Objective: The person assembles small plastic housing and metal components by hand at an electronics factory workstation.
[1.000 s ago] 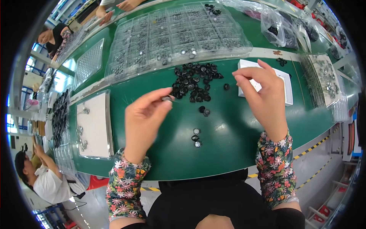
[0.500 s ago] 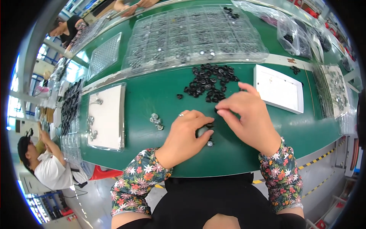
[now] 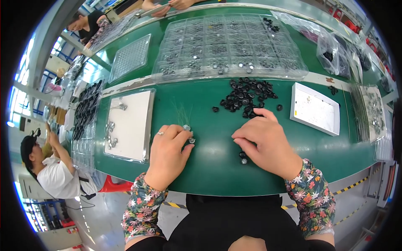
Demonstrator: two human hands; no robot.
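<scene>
My left hand (image 3: 169, 152) has thumb and index finger curled around a small round silver-and-dark part (image 3: 191, 141). Beside its fingertips lie small silver parts (image 3: 186, 127), with fine, hair-thin strands fanning out behind them. My right hand (image 3: 266, 144) is pinched over the table, thumb against index finger. Whatever sits between those fingertips is too small or hidden to make out. Just below that hand rests a little black part with a silver end (image 3: 243, 158). A loose heap of black ring-like parts (image 3: 247, 94) lies beyond my right hand.
A pale board in clear wrapping (image 3: 130, 125), bearing silver parts, lies left. At right are a white box tray (image 3: 316, 109) and another board with silver parts (image 3: 374, 113). Large clear compartment trays (image 3: 230, 46) stand behind a ledge. Co-workers sit left and across.
My left hand has moved left, from beside my right hand to the silver parts. My right hand has come slightly nearer, fingertips pinched. The camera view has shifted a little.
</scene>
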